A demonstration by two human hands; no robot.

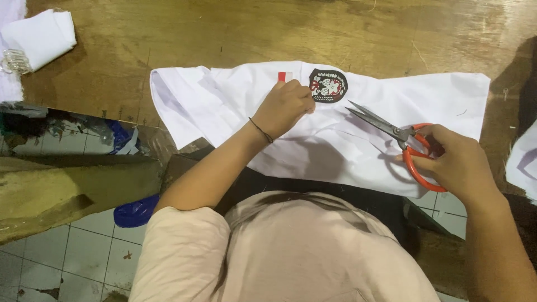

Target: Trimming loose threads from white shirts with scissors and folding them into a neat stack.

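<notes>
Left hand (286,107) covers part of the white cloth (224,106) and the small red-and-white tag (285,76); folded fabric (39,36), far left, runs off frame.

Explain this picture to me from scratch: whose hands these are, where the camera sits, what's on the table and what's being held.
There is no machine here. A person works with two bare hands, and the single camera is worn on that person's head, looking down past their chest at a wooden table.

A white garment lies spread on the table. It carries a dark embroidered badge and a small red-and-white patch.

The left hand, with a thin dark band on the wrist, rests on the cloth beside the badge, fingers curled at its edge. The right hand holds orange-handled scissors with the blades open, tips pointing toward the badge.

At the top left lies folded white cloth. A tiled floor shows below the table edge.
</notes>
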